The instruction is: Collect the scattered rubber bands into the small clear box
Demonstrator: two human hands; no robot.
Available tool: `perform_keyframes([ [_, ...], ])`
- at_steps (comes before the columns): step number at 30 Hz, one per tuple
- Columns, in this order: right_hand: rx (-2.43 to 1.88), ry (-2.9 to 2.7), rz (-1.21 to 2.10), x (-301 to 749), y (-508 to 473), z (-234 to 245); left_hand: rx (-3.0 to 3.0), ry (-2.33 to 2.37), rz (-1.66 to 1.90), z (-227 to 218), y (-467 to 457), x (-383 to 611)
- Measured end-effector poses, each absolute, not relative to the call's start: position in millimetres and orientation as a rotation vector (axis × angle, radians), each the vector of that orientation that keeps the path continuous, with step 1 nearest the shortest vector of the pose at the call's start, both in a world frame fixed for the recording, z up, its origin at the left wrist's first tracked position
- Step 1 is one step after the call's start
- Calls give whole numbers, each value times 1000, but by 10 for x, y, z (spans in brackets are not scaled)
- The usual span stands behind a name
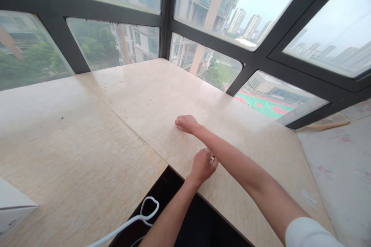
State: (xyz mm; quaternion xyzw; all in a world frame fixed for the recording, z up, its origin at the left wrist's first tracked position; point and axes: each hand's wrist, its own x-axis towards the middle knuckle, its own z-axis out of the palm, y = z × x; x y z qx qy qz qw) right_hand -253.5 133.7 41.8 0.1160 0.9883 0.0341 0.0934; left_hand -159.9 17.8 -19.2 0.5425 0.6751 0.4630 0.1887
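Observation:
My right hand (pixel 187 123) is closed in a fist and rests on the beige marble-look sill (pixel 139 96), its arm reaching across from the lower right. Anything inside its curled fingers is hidden. Nearer to me, beside the right forearm, my left hand (pixel 203 165) is closed too, by the sill's front edge. A thin pale band shows on one of its fingers. There is a small whitish patch at its fingertips, too little of it visible to name, and the right forearm partly covers that spot.
A white cable (pixel 130 222) loops over the dark gap below the sill's edge. The corner of a white box (pixel 16 206) stands at the lower left. Dark-framed windows (pixel 168 15) border the sill, and a floral-papered wall (pixel 336 162) is at the right. A tiny dark speck (pixel 62 118) lies left.

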Motion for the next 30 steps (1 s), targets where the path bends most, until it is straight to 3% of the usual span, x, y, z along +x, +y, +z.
perform_keyframes([
  [18, 232, 2918, 142, -2366, 1411, 423, 1584, 1908, 1271, -136, 181, -1591],
  [24, 343, 2981, -64, -2371, 1432, 376, 1610, 1964, 1251, -159, 193, -1570],
  [30, 527, 3107, -502, -2146, 1498, 314, 1592, 1954, 1280, -161, 197, -1571],
])
